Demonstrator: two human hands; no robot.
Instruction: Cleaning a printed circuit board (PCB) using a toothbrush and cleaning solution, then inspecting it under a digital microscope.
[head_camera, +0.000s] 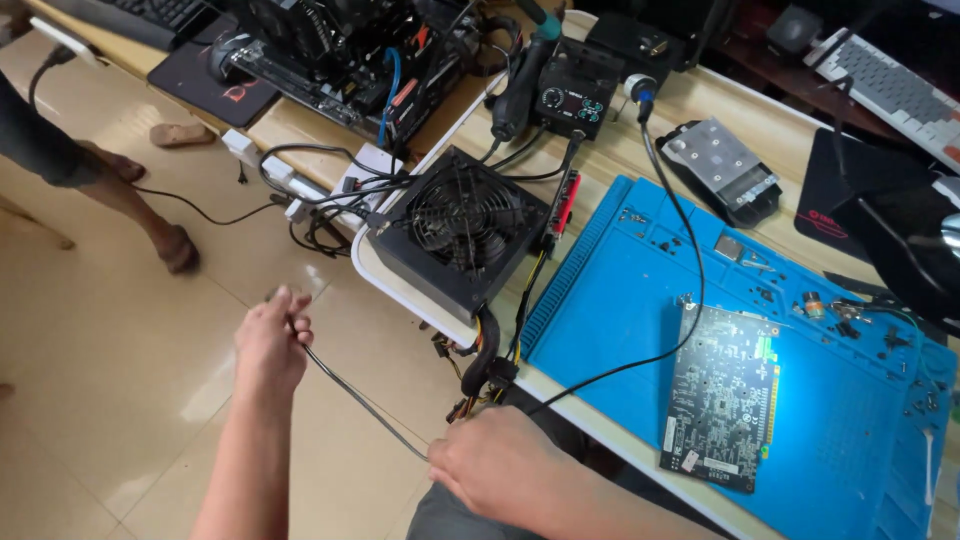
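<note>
Both fists are clamped on a thin black cable (360, 400) stretched between them, left hand (270, 345) at seven o'clock of the black power supply (460, 228), right hand (495, 465) below it, white-stickered circuit board (722, 398) on the blue mat (620, 290).

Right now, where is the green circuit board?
In the head view, the green circuit board lies on the blue work mat, to the right of the black power supply.

Cable (360, 400) ends hidden inside left hand (270, 345) and right hand (500, 465). Bystander's legs (120, 190) cut off by the top-left edge. Small parts (850, 320) on blue mat (620, 290) too small to identify. Keyboard (890, 85) cropped at the right edge.
</note>
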